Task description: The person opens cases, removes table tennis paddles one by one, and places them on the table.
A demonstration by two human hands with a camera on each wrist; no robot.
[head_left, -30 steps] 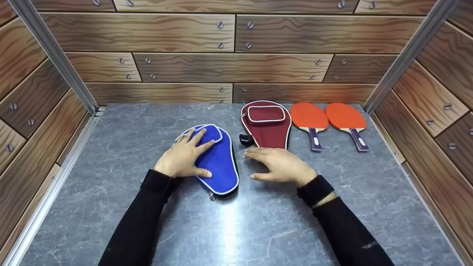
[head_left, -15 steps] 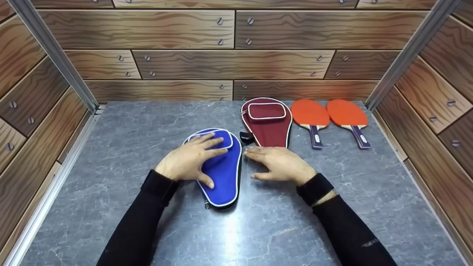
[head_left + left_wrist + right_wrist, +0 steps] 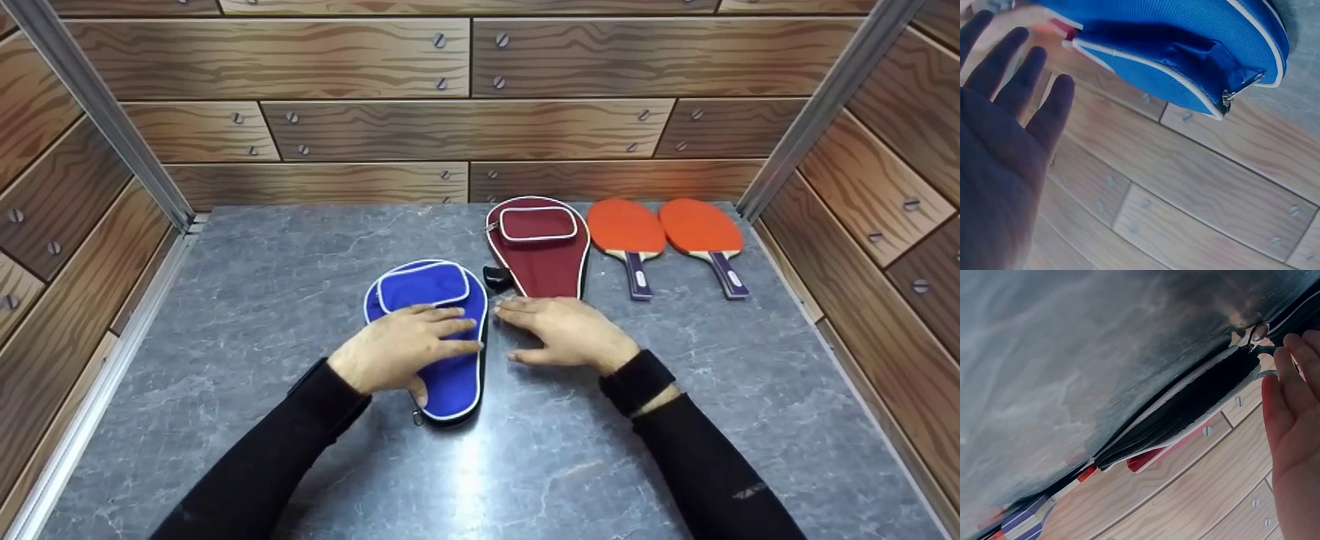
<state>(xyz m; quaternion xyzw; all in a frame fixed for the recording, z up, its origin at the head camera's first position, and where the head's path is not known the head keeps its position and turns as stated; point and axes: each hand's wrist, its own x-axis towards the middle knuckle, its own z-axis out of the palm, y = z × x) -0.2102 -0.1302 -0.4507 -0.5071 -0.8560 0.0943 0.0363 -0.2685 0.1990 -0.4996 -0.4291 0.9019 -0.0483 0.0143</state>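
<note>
A blue table tennis paddle case (image 3: 459,379) with white piping lies left of centre, narrow end toward me. My left hand (image 3: 409,345) is over its middle, fingers straight and pointing right; whether the palm touches it I cannot tell. In the left wrist view the case's small front pocket (image 3: 1157,79) gapes, its zipper pull (image 3: 1244,87) at one end. A dark red paddle case (image 3: 551,262) lies to the right, its narrow end hidden behind my right hand (image 3: 570,334). That hand's fingers are straight and hold nothing. The right wrist view shows a dark gap (image 3: 1185,402) along an unzipped edge.
Two orange table tennis paddles (image 3: 626,229) (image 3: 701,229) lie side by side right of the red case, handles toward me. A black strap (image 3: 496,278) sticks out between the cases. Wood-patterned walls (image 3: 360,131) enclose the grey tabletop (image 3: 247,315).
The blue case has slid nearer and slightly right, turning straighter. My left hand has moved off its pocket down toward its narrow end. The right hand has stayed in place.
</note>
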